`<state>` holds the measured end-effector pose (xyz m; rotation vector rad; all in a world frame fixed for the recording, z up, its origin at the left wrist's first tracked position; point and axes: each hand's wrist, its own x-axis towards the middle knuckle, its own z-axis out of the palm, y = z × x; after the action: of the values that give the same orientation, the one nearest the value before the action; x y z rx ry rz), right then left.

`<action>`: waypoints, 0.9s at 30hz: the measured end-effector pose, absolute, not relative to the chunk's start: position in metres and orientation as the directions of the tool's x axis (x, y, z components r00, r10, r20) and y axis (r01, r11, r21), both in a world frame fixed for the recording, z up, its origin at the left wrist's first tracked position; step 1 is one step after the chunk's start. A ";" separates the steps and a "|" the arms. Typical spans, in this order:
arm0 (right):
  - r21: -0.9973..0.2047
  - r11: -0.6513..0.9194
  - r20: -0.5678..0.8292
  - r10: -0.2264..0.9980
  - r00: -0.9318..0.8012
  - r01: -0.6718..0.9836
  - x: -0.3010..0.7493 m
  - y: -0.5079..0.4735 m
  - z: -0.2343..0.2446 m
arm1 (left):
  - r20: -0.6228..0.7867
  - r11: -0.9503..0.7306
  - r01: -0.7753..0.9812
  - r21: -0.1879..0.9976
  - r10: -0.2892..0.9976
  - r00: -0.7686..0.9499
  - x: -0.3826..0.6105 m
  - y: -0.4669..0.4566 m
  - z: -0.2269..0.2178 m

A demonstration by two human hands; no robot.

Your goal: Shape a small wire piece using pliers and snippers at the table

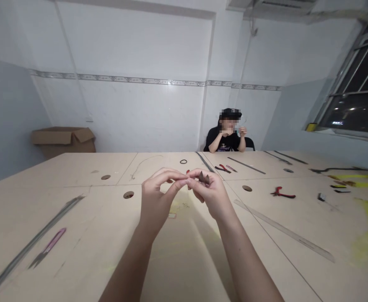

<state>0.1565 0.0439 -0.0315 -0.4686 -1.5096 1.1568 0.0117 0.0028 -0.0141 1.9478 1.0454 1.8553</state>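
Both hands are raised over the table, their fingertips meeting in the middle. My left hand (160,188) is closed in a pinch of thumb and forefinger; what lies between them is too small to make out. My right hand (211,193) is closed around what look like thread snips (203,178), whose two dark pointed blades stick up behind the thumb. Its thumb and forefinger also press together beside the left fingertips. Small bits of red show around the fingers, and I cannot tell what they belong to.
Purple-handled thread snips (52,243) and a dark strip (39,237) lie left. Rightward are a clear ruler (287,230), red-handled pliers (281,193) and a small black-and-white item (321,197). Farther off are more pliers (223,168), a black ring (183,161) and a seated person (224,136).
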 end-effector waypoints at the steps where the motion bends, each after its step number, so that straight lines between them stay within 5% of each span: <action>1: -0.845 0.454 0.526 0.801 -0.287 -0.281 0.156 0.043 -0.031 | 0.736 -0.691 0.282 0.665 0.672 -0.088 0.011 0.003 -0.015; 6: -0.829 0.503 0.554 0.797 -0.240 -0.246 0.153 0.040 -0.029 | 0.619 -0.596 0.167 0.785 0.770 -0.158 0.009 0.004 -0.014; 18: -0.789 0.598 0.614 0.774 -0.153 -0.140 0.140 0.042 -0.036 | 0.514 -0.505 0.103 0.857 0.821 -0.250 0.008 0.008 -0.015; 27: -0.707 0.706 0.688 0.700 -0.191 0.040 0.141 0.045 -0.038 | 0.560 -0.485 0.320 0.814 0.801 -0.209 0.001 0.008 -0.016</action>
<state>0.1407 0.0454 -0.0375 -0.6027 -1.6768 0.6632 0.0010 0.0076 -0.0156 1.6775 1.3152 1.7398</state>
